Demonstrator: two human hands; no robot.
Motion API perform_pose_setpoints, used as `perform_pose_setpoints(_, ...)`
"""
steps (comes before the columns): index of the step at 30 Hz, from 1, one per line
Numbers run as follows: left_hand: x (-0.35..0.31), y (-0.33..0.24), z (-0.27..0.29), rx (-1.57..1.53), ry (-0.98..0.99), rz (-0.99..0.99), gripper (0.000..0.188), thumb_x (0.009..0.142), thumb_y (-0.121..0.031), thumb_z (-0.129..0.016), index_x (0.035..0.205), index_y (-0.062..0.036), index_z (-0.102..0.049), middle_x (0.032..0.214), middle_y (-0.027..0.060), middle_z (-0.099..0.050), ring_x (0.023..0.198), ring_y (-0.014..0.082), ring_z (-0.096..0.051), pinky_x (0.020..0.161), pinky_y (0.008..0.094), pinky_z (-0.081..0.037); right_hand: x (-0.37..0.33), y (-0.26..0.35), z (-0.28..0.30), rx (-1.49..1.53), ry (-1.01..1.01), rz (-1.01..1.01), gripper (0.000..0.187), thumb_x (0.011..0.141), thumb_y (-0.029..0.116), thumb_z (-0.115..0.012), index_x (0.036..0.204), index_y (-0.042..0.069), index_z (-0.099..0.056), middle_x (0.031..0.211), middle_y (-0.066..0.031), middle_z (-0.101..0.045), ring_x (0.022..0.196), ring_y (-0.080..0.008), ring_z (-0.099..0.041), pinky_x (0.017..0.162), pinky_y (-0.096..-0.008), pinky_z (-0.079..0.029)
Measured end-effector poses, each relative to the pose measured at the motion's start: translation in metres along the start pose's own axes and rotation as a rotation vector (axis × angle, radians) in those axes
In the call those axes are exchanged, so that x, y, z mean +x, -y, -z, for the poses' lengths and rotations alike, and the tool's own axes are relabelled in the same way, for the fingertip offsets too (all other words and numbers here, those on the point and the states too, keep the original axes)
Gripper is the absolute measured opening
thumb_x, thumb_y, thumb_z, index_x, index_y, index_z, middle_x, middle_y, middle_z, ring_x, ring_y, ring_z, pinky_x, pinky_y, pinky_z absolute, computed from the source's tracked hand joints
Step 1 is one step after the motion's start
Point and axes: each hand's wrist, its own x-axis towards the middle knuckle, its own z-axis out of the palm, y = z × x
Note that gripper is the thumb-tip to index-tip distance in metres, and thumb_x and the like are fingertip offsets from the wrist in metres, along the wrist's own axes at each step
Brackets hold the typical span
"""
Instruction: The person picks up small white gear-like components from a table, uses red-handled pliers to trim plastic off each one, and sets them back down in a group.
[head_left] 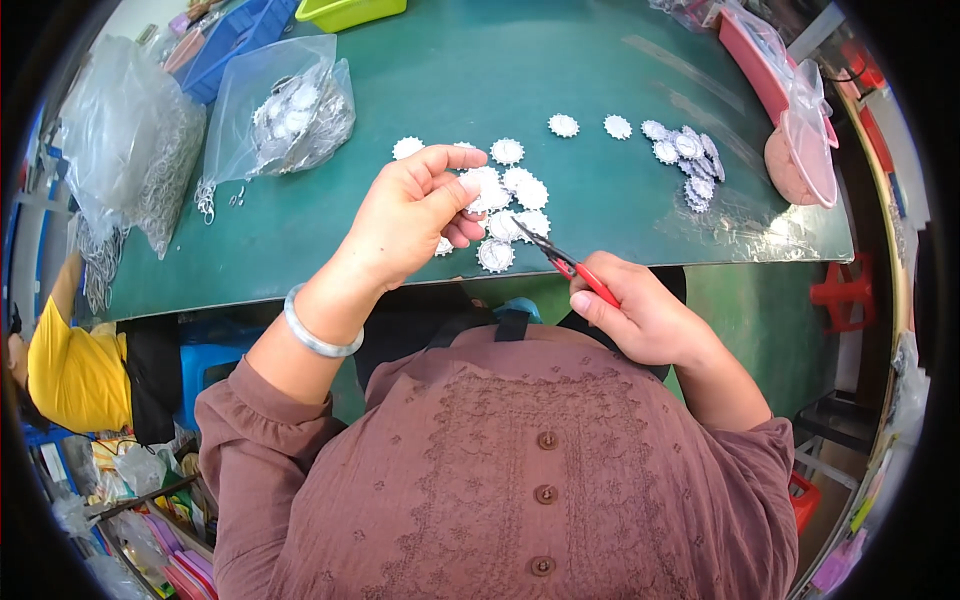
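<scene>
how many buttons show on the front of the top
3, in a column down the brown top: upper button, middle button and lower button, near the picture's bottom edge. More may be hidden or out of view.

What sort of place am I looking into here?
Probably a small assembly workshop: round white discs with toothed edges lie grouped on a broad green worktable, a clear plastic bag holds many similar pieces, and the right hand grips red-handled, dark-tipped pliers.

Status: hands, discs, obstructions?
Left hand at white scalloped discs, grip unclear. Right hand holding red-handled pliers, tips near discs. Clear bag leftward, apart from both hands.
</scene>
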Motion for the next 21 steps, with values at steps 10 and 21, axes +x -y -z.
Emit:
perform_pose_setpoints(10,0.001,0.005,0.001,0.019,0.025,-0.018,0.021,0.087,-0.008,-0.048,0.106,-0.0002,-0.055,0.072,0.0029,-0.057,0.058,0.0072,-0.054,0.052,0.0190,-0.044,0.009,0.011,-0.001,0.023,0.043,-0.005,0.022,0.088,0.021,-0.049,0.091,-0.001,-0.050,0.080,-0.0158,-0.050,0.073,-0.0308,-0.049,0.066,-0.0366,-0.041)
perform_pose_setpoints(21,-0.003,0.001,0.001,0.074,0.040,-0.047,0.020,0.088,-0.009,-0.048,0.105,-0.0018,-0.056,0.070,-0.0011,-0.054,0.057,0.0046,-0.051,0.052,0.0172,-0.042,0.012,0.016,0.000,-0.036,0.050,-0.001,0.022,0.086,0.020,-0.051,0.088,-0.001,-0.050,0.077,-0.0168,-0.051,0.071,-0.0331,-0.050,0.064,-0.0384,-0.041)
